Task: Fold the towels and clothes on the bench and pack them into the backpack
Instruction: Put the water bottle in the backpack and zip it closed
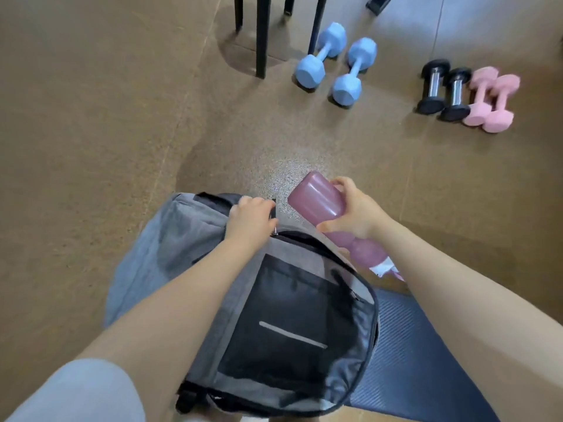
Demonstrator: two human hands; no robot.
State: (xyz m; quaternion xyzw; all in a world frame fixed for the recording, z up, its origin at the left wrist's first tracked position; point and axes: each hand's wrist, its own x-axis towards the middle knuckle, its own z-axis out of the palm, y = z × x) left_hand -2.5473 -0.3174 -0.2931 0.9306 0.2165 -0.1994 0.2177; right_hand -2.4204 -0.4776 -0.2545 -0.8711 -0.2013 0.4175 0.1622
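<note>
Head view, left hand (251, 219) gripping grey backpack (189, 239) top, right hand (355, 208) fingers wrapped round unlabelled pink bottle (316, 202)

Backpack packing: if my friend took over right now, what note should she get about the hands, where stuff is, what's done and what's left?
Left hand: grips the top edge of the grey backpack near its zipper, steadying it.
Right hand: holds a pink water bottle, tilted, base pointing away, right beside the backpack's side.
Backpack: lying on the dark blue bench, front flap zipped mostly shut.
Done: no towels or clothes are in view on the bench; whether they are inside cannot be seen.
Left: the bottle is not yet stowed; probably slide it into the bag or a side pocket, then check the zipper.
</note>
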